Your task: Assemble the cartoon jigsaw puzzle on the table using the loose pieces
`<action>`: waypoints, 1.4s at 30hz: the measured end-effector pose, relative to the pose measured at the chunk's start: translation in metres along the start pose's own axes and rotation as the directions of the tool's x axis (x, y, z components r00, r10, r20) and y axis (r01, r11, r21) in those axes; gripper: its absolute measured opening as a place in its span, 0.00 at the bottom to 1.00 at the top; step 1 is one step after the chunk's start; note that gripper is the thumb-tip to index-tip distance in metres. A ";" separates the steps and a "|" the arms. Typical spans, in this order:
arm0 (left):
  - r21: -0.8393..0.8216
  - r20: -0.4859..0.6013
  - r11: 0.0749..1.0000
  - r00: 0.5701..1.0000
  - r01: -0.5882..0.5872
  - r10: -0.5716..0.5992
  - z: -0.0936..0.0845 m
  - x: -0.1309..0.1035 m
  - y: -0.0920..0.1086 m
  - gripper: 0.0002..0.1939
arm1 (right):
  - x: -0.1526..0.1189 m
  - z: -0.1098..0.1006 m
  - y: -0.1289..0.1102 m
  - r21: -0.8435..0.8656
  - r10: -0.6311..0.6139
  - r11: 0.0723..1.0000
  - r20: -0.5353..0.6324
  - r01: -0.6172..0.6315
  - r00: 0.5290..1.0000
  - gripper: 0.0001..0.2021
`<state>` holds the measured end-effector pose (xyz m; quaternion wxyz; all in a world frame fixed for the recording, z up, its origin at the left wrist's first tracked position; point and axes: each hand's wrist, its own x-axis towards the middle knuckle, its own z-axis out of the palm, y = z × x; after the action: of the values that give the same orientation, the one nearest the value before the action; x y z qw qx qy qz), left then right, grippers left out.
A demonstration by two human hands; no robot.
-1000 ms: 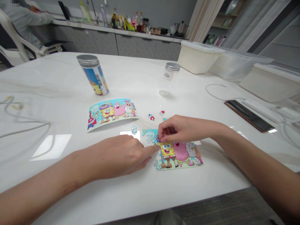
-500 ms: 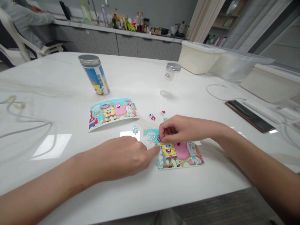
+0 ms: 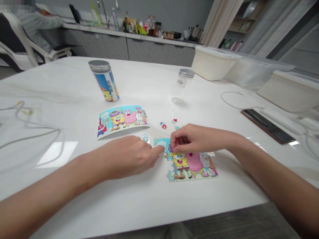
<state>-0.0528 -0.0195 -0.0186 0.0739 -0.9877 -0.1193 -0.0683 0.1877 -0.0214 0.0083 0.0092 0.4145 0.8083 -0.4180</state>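
Observation:
A partly assembled cartoon puzzle (image 3: 194,166) lies on the white table near its front edge. My left hand (image 3: 132,156) is closed except for its index finger, whose tip touches the puzzle's upper left part. My right hand (image 3: 185,137) is pinched over the puzzle's top edge; whatever its fingertips hold is hidden. Loose pieces lie beyond the hands: a red and blue one (image 3: 163,125), a red and white one (image 3: 174,121) and a light blue one (image 3: 145,136) beside my left hand. The curved picture sheet (image 3: 123,119) shows the same characters.
A cartoon-labelled jar (image 3: 106,83) and a clear jar (image 3: 183,84) stand farther back. White cables (image 3: 57,132) lie at the left. At the right are a dark phone-like object (image 3: 267,126) and plastic bins (image 3: 214,64). A person in grey sits at the back left.
My left index finger has moved up and slightly left, from the yellow figure's edge to the puzzle's upper left part. My right hand keeps its place over the top edge. The view has shifted slightly.

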 end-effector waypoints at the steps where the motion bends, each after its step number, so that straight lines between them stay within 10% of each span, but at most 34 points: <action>1: 0.002 -0.001 1.000 1.000 -0.005 0.005 0.001 0.000 0.000 0.11 | 0.000 0.000 0.000 0.000 0.000 1.000 0.000 0.000 1.000 0.08; 10: -0.004 0.038 1.000 0.999 -0.018 0.018 -0.001 0.000 0.003 0.10 | -0.001 -0.004 -0.003 0.000 -0.041 0.999 -0.170 0.042 0.985 0.07; 17: 0.074 0.107 0.979 0.974 0.191 -0.198 -0.013 -0.006 -0.012 0.09 | 0.008 -0.004 0.014 -0.098 0.076 0.979 -0.631 -0.177 0.772 0.07; 22: -0.056 0.132 0.885 0.882 0.463 -0.453 -0.011 -0.018 -0.034 0.14 | 0.010 -0.003 0.018 -0.128 0.099 0.964 -0.643 -0.234 0.759 0.08; 42: -0.466 0.520 0.608 0.755 0.643 -0.399 -0.022 -0.005 -0.028 0.14 | 0.010 0.000 0.016 -0.163 0.104 0.951 -0.630 -0.262 0.769 0.09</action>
<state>-0.0669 0.0032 0.0057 -0.3019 -0.8681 -0.3892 0.0618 0.1920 -0.0097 -0.0065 -0.1628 0.6008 0.7670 -0.1561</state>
